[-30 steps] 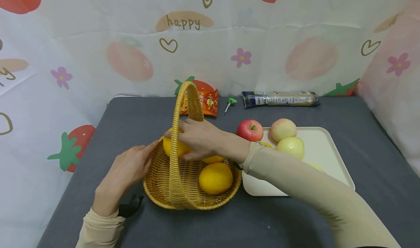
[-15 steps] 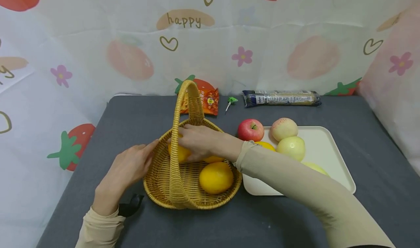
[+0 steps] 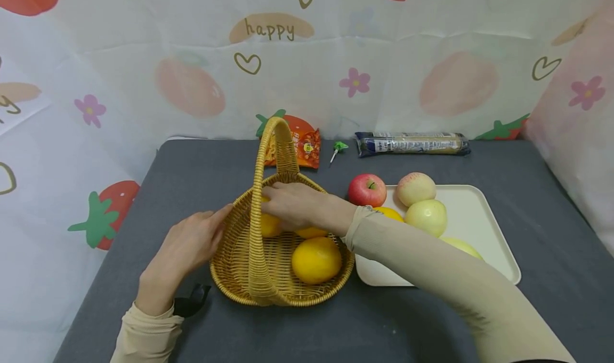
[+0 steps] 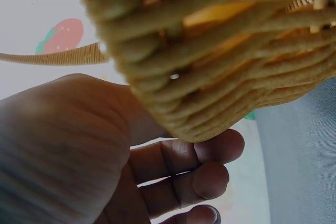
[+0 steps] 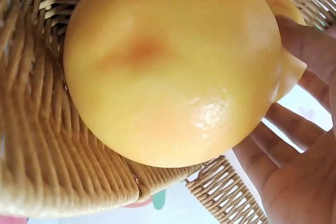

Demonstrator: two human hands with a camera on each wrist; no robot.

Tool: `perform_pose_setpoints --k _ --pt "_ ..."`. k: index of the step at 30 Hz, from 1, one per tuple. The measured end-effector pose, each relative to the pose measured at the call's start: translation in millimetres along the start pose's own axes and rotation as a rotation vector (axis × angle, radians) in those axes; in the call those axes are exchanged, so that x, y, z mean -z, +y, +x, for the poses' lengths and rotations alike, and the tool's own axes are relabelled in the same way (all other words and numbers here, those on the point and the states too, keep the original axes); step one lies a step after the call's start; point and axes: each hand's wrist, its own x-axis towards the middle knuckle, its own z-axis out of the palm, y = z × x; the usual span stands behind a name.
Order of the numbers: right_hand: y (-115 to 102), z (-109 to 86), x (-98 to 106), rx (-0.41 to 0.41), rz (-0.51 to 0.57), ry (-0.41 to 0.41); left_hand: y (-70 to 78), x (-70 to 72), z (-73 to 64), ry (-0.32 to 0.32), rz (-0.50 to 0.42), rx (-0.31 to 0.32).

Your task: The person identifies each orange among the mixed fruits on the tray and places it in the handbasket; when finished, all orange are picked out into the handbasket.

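Note:
The wicker basket (image 3: 235, 269) with a tall arched handle stands in front of me, and my left hand (image 3: 189, 248) grips its left rim. Its fingers (image 4: 210, 179) show beside the woven wall in the left wrist view. My right hand (image 3: 299, 206) reaches into the basket behind the handle, holding a lemon (image 3: 270, 226) low at the far side. In the right wrist view the thumb lies against that lemon (image 5: 289, 72), partly hidden behind a larger-looking one (image 5: 173, 66). Another lemon (image 3: 316, 260) lies at the near right of the basket; one more (image 3: 312, 233) shows under the right hand.
Right of the basket, a white tray (image 3: 470, 208) bears a peach (image 3: 415, 188), pale green fruits (image 3: 426, 218) and a partly hidden yellow fruit (image 3: 389, 212). A red apple (image 3: 367, 190) sits at its corner. Behind lie an orange snack bag (image 3: 307, 148), a green lollipop (image 3: 339, 146) and a long packet (image 3: 412, 144).
My right hand has moved slightly right and down into the basket with the lemon. More of the yellow fruit on the tray shows past the sleeve. The left hand has stayed on the rim.

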Motion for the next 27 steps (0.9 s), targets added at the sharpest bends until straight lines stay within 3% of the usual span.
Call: perform_pose_setpoints --k 27 --pt "-1.1 -1.5 3.4 -0.018 -0.021 -0.018 0.4 0.7 1.0 -0.020 0.004 0.007"
